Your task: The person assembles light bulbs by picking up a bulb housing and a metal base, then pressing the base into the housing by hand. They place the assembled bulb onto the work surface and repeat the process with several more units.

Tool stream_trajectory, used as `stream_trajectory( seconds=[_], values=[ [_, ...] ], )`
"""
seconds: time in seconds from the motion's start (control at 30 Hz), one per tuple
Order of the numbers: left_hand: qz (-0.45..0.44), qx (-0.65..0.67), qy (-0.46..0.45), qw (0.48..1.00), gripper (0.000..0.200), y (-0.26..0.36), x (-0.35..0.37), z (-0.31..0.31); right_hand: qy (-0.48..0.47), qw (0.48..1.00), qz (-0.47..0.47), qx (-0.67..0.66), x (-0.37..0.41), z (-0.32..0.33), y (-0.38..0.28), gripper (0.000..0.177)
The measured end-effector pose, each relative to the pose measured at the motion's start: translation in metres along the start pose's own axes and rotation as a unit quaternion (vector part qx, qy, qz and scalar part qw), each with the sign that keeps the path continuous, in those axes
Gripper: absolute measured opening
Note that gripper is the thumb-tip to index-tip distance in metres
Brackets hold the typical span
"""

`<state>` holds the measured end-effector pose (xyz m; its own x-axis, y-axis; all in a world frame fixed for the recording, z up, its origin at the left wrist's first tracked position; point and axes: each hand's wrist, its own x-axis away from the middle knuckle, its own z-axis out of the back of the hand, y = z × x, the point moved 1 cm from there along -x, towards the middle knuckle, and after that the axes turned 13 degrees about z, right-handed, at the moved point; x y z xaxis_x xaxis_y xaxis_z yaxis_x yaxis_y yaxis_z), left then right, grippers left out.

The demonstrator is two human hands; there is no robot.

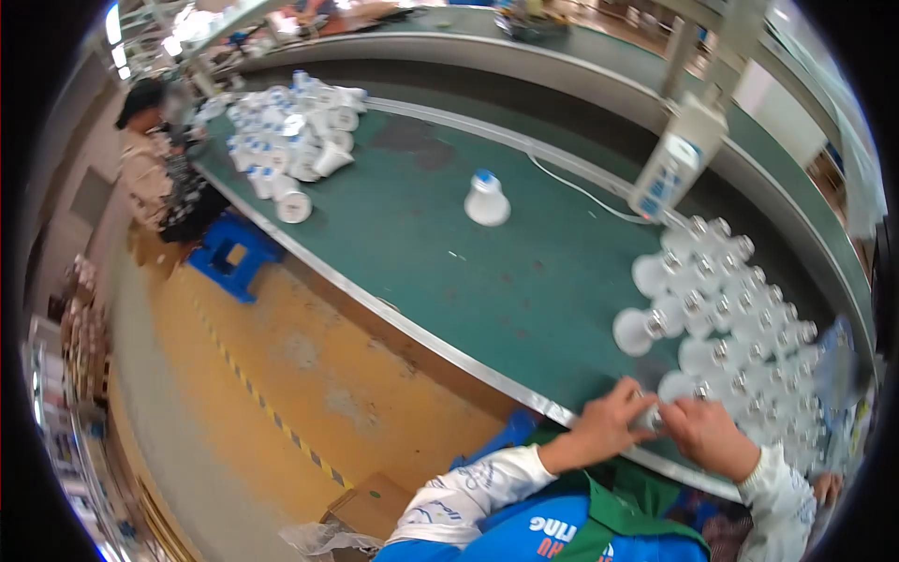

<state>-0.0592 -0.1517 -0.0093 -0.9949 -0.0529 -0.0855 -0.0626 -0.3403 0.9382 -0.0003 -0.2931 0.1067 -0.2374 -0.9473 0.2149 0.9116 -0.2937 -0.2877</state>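
Note:
My left hand (607, 426) is closed round a small whitish part (648, 418) at the near edge of the green table. My right hand (704, 433) meets it from the right, its fingers pressed against the same part, which is mostly hidden by the fingers. Just beyond my hands, many white bulbs with metal caps (721, 351) lie crowded on the right side of the table. One white bulb-shaped piece with a blue top (487, 199) stands alone near the middle of the table.
A heap of white pieces with blue tops (290, 136) lies at the table's far left. Beside it sits a person (154, 178) near a blue stool (232, 258). A white device (678, 159) with a cable stands at the back right. The metal table edge (421, 330) runs before me.

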Motion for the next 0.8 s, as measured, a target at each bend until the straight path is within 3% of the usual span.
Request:
stream_trajectory(
  seconds=[0.23, 0.4, 0.63, 0.73, 0.8],
  values=[
    [-0.051, 0.033, 0.007, 0.998, 0.043, -0.011, -0.001, -0.004, -0.051, 0.987, 0.141, 0.055, -0.010, 0.004, 0.013, 0.020],
    [-0.072, 0.037, 0.019, 0.997, 0.041, -0.007, 0.000, -0.001, -0.054, 0.991, 0.099, 0.071, -0.008, -0.003, 0.008, 0.022],
    [-0.067, 0.016, 0.028, 0.997, 0.040, -0.004, 0.003, -0.002, 0.080, 0.997, 0.005, 0.019, 0.002, -0.013, -0.007, 0.025],
    [-0.078, 0.007, 0.051, 0.996, 0.041, 0.000, 0.004, -0.002, 0.150, 0.988, -0.024, 0.031, 0.008, -0.022, -0.016, 0.035],
    [-0.061, 0.016, 0.050, 0.997, 0.042, 0.005, 0.005, 0.003, 0.356, 0.931, -0.050, 0.069, 0.019, -0.026, -0.019, 0.043]
  ],
)
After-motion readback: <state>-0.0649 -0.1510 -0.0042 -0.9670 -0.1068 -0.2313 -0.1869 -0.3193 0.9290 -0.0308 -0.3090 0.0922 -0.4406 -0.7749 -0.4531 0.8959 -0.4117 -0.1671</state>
